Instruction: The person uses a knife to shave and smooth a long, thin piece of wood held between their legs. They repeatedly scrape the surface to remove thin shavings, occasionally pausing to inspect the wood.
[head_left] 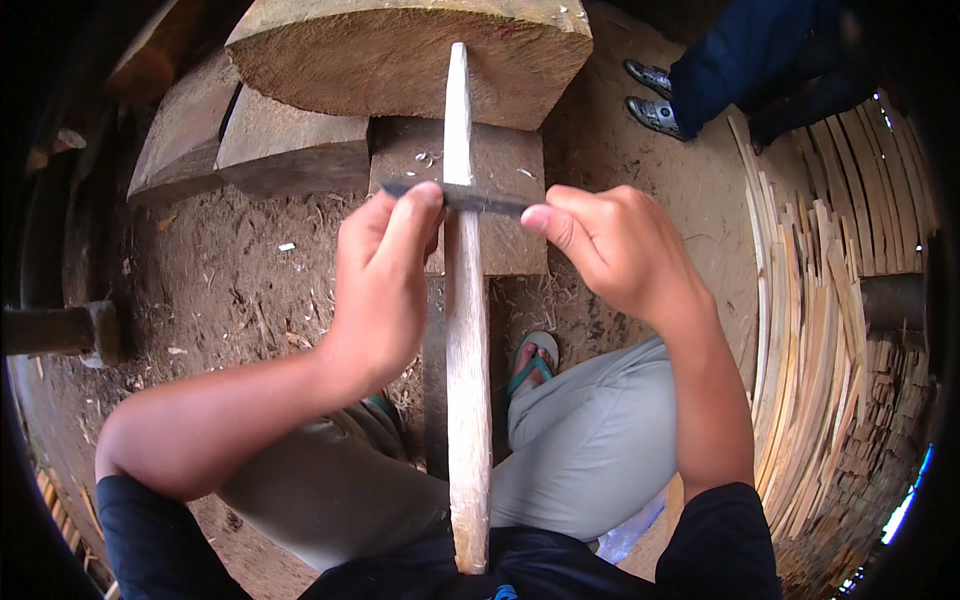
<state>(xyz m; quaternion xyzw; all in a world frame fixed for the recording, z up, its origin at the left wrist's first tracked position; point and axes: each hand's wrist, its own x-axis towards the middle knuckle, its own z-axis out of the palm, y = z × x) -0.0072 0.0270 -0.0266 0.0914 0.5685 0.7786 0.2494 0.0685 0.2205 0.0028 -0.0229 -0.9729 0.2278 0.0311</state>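
Left hand (pixel 383 270) and right hand (pixel 622 243), apart, clamp opposite ends of a dark blade (pixel 482 200) lying crosswise over a pale stick (pixel 467 370).

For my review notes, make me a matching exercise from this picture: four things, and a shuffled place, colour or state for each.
Things:
1. Blade
2. Wooden stick
3. Wood strips
4. Other person's shoes

Descriptions:
A. Side by side along the picture's right
B. Patterned grey, being worn
C. Held by the left hand and right hand
D. Running lengthwise down the picture's middle

Pairs: 1-C, 2-D, 3-A, 4-B.
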